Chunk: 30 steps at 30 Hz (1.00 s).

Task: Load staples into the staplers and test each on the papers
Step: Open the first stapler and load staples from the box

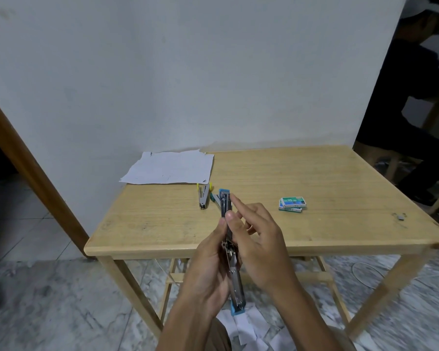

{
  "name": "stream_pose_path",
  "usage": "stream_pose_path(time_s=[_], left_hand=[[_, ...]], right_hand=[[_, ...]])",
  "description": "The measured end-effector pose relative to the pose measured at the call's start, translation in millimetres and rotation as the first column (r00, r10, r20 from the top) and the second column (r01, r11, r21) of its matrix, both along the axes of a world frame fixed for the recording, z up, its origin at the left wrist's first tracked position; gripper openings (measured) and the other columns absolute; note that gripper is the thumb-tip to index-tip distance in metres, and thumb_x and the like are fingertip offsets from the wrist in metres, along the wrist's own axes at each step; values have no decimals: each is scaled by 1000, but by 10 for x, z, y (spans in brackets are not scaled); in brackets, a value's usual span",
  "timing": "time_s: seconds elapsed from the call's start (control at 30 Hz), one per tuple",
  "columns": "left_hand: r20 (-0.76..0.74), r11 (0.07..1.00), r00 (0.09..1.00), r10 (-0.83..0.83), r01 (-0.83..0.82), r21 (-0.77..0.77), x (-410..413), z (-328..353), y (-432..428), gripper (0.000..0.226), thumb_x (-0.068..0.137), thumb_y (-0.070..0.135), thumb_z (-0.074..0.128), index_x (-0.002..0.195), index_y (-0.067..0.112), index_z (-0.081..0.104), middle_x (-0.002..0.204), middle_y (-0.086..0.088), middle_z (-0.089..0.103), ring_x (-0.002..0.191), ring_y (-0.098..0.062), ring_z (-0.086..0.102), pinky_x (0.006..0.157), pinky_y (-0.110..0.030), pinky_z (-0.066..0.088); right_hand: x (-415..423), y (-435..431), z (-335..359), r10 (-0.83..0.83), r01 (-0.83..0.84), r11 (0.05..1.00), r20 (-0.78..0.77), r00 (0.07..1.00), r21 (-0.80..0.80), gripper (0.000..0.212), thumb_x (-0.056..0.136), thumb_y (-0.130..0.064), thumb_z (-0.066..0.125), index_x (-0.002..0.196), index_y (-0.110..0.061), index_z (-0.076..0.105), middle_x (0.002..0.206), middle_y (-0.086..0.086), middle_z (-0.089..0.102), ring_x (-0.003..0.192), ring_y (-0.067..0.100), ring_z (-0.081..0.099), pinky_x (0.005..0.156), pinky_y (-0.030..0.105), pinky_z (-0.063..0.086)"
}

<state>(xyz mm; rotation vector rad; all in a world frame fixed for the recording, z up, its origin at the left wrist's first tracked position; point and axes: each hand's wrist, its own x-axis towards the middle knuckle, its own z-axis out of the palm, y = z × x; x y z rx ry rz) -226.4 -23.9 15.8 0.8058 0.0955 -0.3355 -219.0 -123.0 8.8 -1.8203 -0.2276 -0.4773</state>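
Left hand clenched round the blue stapler, swung open full length. Right hand pinched its upper rail, thumb in front, index finger straight. Whether a strip sat under that thumb, I couldn't tell. I judged this the loading step on stapler 1. Next move: seat the strip, snap it closed, then reach for the papers, far left of the blue stapler. Staple boxes lay right of it, the yellow stapler just left.
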Motion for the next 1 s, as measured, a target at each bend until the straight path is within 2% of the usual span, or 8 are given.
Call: stream_pose_path(time_s=[0.17,0.3,0.4,0.5,0.7,0.87,0.93,1.0], left_hand=[[10,998,999,41,-41,40,10,-27,8,39,91,34,61,117,6,69,127,-29,60,123,-38,57,111,-57,35],[48,989,996,78,-84,120,11,-13,3,35,92,32,59,113,7,71,126,-32,58,112,-36,61,106,-55,41],[84,979,991,102,-115,171,16,-18,-5,36,93,33,58,113,5,70,116,-30,64,102,-35,63,98,-51,46],[110,961,982,150,-171,215,23,-11,-11,40,92,34,60,110,-1,66,103,-22,58,92,-35,52,86,-51,42],[147,949,978,149,-183,255,20,9,-3,26,95,27,56,86,6,68,64,-4,52,55,-11,46,53,-24,40],[69,971,987,142,-153,185,-1,8,16,48,95,31,55,115,-13,57,84,-16,55,76,-27,52,74,-38,44],[6,980,992,127,-127,154,-5,2,17,48,94,31,56,121,-9,58,105,-20,57,97,-35,52,92,-50,45],[-39,986,993,114,-109,123,-1,-8,13,44,94,30,56,119,-6,62,110,-20,56,103,-36,50,90,-47,46]], right_hand=[[-2,15,-17,7,-8,1000,18,1000,23,50,86,-62,46,132,-45,51,99,-15,55,97,11,58,76,31,54],[9,13,-28,-52,53,999,64,997,-13,48,89,-57,46,133,-38,52,98,-12,55,98,11,57,77,17,48],[30,32,-41,-73,73,997,91,993,0,48,91,-52,49,132,-30,58,95,-12,55,94,13,59,83,28,51],[47,38,-44,-29,24,994,50,998,104,45,90,-51,53,130,-32,62,91,-14,54,80,14,59,72,42,55],[21,4,2,119,-107,957,-30,992,268,29,97,-22,57,123,-28,64,81,-15,51,60,7,55,45,26,50],[6,-8,-126,54,-54,995,12,998,82,33,96,-42,51,122,-29,68,84,-11,53,75,14,61,60,37,57],[-5,-22,-166,25,-23,999,60,998,-31,40,95,-50,46,121,-29,68,87,-10,52,81,19,60,63,41,57],[-12,-30,-172,12,-5,997,81,997,-80,42,95,-50,43,118,-26,70,87,-10,51,78,20,60,61,42,56]])
